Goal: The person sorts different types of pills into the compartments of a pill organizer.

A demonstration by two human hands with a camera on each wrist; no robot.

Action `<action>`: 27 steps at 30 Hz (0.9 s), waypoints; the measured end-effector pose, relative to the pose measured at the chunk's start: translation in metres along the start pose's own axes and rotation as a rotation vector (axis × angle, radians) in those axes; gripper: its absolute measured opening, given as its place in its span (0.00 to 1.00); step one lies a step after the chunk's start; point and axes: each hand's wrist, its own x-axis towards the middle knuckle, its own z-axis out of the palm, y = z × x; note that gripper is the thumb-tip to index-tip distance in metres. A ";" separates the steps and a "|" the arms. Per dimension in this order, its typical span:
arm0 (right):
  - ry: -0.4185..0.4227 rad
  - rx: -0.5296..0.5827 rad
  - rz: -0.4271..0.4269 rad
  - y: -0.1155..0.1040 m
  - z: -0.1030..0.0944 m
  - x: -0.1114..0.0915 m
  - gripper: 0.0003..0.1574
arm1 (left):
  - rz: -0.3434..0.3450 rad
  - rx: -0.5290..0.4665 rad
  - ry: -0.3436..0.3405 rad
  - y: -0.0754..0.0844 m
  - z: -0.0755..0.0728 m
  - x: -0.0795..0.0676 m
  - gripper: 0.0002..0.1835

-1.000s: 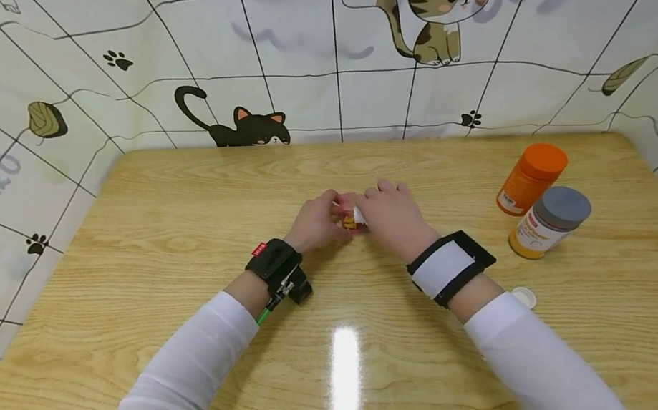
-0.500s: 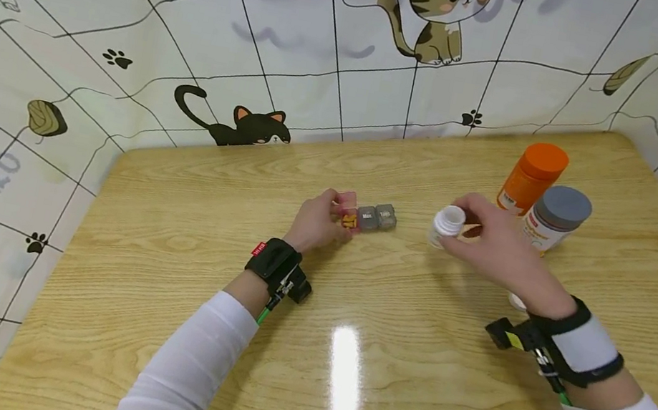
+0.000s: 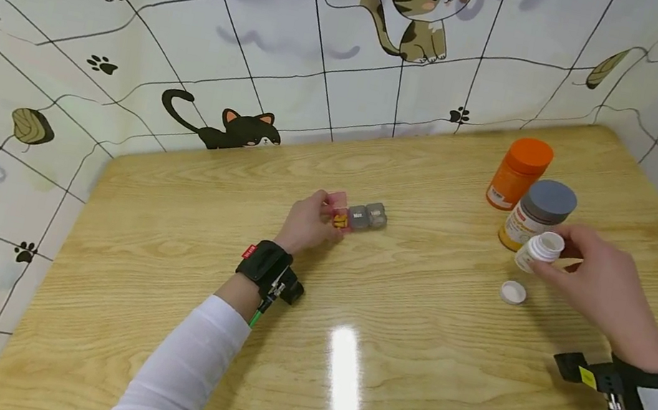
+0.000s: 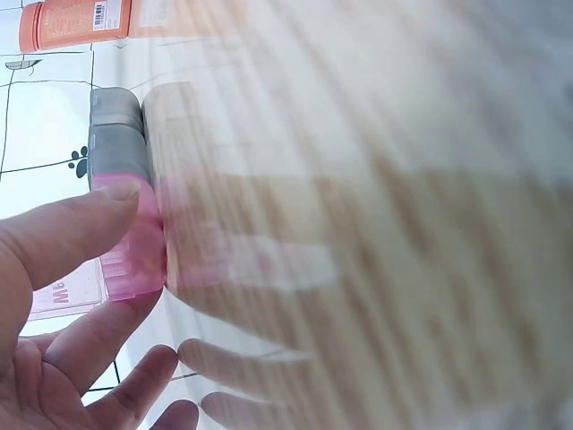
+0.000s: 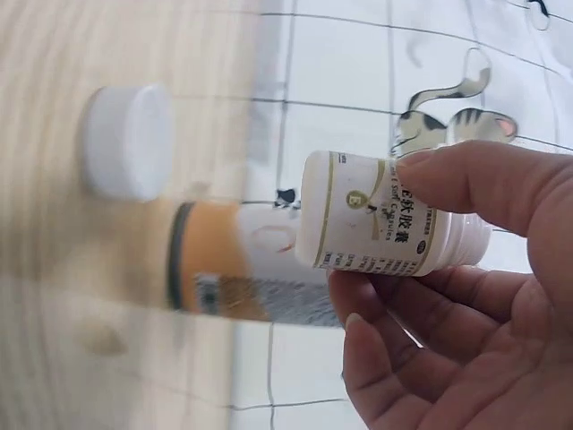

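Note:
My left hand (image 3: 303, 222) pinches the pink end of a small pill organizer (image 3: 358, 217) on the table. Its pink lid (image 4: 70, 291) stands open, and yellow capsules (image 3: 340, 221) lie in that compartment. The two grey compartments beside it have their lids down. In my right hand (image 3: 606, 284) is a small white pill bottle (image 5: 363, 213), gripped between thumb and fingers. The bottle is uncapped and tilted slightly, apparently just above the table. Its white cap (image 3: 513, 292) rests on the table close below it.
Behind the white bottle stand a grey-lidded supplement jar (image 3: 538, 214) and an orange bottle (image 3: 520, 173). A cat-patterned wall covering (image 3: 252, 40) rises at the table's back edge. Light reflects off the wooden table (image 3: 409, 349).
My right hand has carried the white bottle rightward, away from the pill organizer to beside the cap and the grey-lidded jar. My left hand has kept its pinch on the organizer.

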 end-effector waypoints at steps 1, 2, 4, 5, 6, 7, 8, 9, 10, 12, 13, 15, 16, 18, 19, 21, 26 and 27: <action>-0.004 -0.007 0.000 0.003 0.001 -0.001 0.26 | 0.001 0.003 0.001 0.000 0.000 0.000 0.29; -0.011 -0.011 0.006 0.005 0.003 -0.002 0.26 | 0.002 0.006 0.002 0.001 0.000 0.000 0.29; -0.022 -0.018 0.018 0.008 0.005 -0.003 0.27 | 0.003 0.011 0.002 0.001 0.001 0.001 0.29; -0.024 -0.019 0.017 0.010 0.005 -0.004 0.27 | 0.002 0.014 0.000 0.001 0.001 0.001 0.29; -0.026 -0.025 0.017 0.010 0.006 -0.004 0.28 | 0.002 0.016 -0.003 0.002 0.002 0.001 0.29; -0.029 -0.023 0.015 0.011 0.007 -0.005 0.28 | 0.003 0.017 -0.005 0.002 0.003 0.002 0.29; -0.029 -0.024 0.006 0.011 0.008 -0.006 0.28 | 0.005 0.017 -0.008 0.003 0.003 0.003 0.29; -0.029 -0.027 -0.006 0.010 0.009 -0.007 0.28 | 0.006 0.016 -0.011 0.003 0.004 0.003 0.29; -0.031 -0.025 -0.017 0.008 0.010 -0.008 0.28 | 0.007 0.020 -0.015 0.003 0.004 0.004 0.30; -0.037 -0.019 -0.048 0.003 0.013 -0.011 0.27 | 0.013 0.034 -0.016 0.004 0.005 0.005 0.32; -0.035 -0.019 -0.068 -0.001 0.015 -0.012 0.27 | 0.015 0.043 -0.017 0.004 0.005 0.005 0.34; -0.034 -0.027 -0.113 -0.009 0.021 -0.016 0.26 | 0.013 0.066 -0.019 0.004 0.003 0.003 0.37; -0.034 -0.028 -0.137 -0.014 0.024 -0.018 0.25 | 0.012 0.080 -0.018 0.004 0.002 0.001 0.39; -0.049 -0.023 -0.192 -0.025 0.032 -0.022 0.24 | 0.005 0.103 -0.013 0.005 -0.003 -0.004 0.42; -0.065 -0.012 -0.216 -0.031 0.036 -0.024 0.23 | 0.001 0.110 -0.006 0.007 -0.006 -0.008 0.42; -0.117 0.025 -0.248 -0.044 0.045 -0.028 0.23 | 0.012 0.128 0.025 0.011 -0.013 -0.017 0.43; -0.219 0.074 -0.319 -0.067 0.070 -0.031 0.22 | 0.136 0.138 0.158 0.028 -0.024 -0.048 0.43; -0.226 0.073 -0.333 -0.069 0.074 -0.031 0.21 | 0.168 0.142 0.172 0.032 -0.024 -0.055 0.42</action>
